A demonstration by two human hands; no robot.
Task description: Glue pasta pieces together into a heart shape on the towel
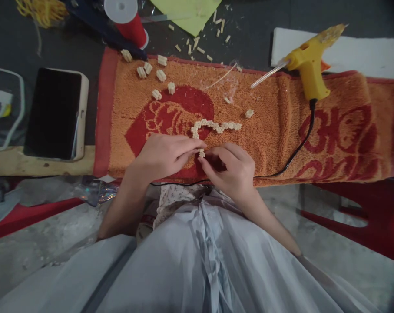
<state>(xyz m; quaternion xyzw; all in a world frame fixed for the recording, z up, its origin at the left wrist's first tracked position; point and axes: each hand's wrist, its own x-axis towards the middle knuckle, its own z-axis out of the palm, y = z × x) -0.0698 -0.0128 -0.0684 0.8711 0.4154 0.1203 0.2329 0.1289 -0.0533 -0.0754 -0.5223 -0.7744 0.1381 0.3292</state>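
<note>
A curvy chain of small cream flower-shaped pieces (210, 124) lies on the orange towel (265, 143), its lower end running down to my fingers. My left hand (162, 155) pinches this end from the left, fingertips pressed together. From the right, my right hand (232, 168) grips at the same spot with thumb and bent forefinger. Between the fingertips shows one cream flower-shaped piece (201, 153). Whether it is joined to the chain is hidden by the left fingers. Several loose cream pieces (160, 75) sit further up the towel, and a single one (249, 113) lies to the right.
A yellow glue gun (310, 69) rests at the upper right, its black cord (297, 150) crossing the towel. Short cream sticks (200, 50) are scattered behind the towel. A phone (55, 113) lies left; a red thread spool (131, 30) stands at the back beside yellow-green paper (187, 17).
</note>
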